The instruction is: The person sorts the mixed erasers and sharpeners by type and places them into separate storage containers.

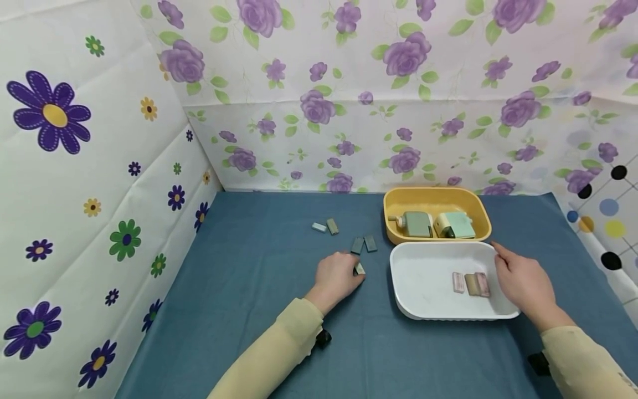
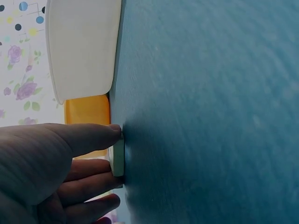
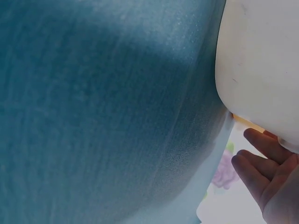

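My left hand (image 1: 339,280) pinches a small pale green rectangular block (image 2: 118,157) between thumb and fingers, low against the blue cloth. Just beyond it lie two dark green blocks (image 1: 370,244), and farther back a grey-green block (image 1: 332,226) beside a pale blue one (image 1: 319,227). On the right, my right hand (image 1: 525,282) holds the right rim of a white tray (image 1: 423,299), its other fingers along the outer wall in the right wrist view. Inside the tray are two pinkish blocks (image 1: 458,282) and a tan block (image 1: 471,285).
Behind the white tray stands a yellow tray (image 1: 390,226) holding a grey-green bottle-like item (image 1: 417,224) and a mint-green boxy item (image 1: 456,224). Blue cloth (image 1: 239,277) covers the table. Flowered sheets (image 1: 299,72) rise at the back and sides.
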Motion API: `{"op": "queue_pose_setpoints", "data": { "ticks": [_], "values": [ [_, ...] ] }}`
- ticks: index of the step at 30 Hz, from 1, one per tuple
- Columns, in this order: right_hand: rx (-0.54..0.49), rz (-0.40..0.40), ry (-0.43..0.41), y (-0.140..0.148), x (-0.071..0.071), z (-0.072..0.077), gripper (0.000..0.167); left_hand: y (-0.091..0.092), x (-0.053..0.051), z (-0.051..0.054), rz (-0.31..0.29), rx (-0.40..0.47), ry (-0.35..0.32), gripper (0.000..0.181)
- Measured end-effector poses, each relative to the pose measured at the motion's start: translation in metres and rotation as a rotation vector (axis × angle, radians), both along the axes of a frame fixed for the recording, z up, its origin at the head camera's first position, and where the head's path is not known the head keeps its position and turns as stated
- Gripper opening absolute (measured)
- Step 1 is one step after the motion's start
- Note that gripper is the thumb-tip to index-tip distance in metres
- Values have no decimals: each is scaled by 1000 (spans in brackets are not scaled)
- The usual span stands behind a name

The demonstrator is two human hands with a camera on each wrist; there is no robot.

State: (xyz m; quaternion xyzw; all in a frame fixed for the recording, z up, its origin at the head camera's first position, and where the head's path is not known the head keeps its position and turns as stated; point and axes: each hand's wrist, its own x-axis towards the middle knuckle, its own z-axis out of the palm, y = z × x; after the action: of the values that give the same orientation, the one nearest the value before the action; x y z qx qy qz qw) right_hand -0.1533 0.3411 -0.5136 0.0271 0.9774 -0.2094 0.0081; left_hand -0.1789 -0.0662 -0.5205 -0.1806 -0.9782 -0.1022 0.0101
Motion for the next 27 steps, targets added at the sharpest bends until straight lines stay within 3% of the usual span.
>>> {"op": "queue_pose_setpoints", "data": {
  "ticks": [8, 15, 21, 27],
  "values": [
    [0, -3, 7, 1, -1, -2, 55, -3, -2, 3, -23, 20, -35, 42],
    [4, -4, 10, 2, -3, -4, 55, -2, -2, 6, -5, 4, -59, 19],
    [5, -4, 9, 1, -3, -4, 56, -3, -2, 6, -7, 16, -57, 34],
    [6, -4, 14, 0, -2, -3, 55, -3, -1, 5, -6, 33, -61, 12]
  ]
}}
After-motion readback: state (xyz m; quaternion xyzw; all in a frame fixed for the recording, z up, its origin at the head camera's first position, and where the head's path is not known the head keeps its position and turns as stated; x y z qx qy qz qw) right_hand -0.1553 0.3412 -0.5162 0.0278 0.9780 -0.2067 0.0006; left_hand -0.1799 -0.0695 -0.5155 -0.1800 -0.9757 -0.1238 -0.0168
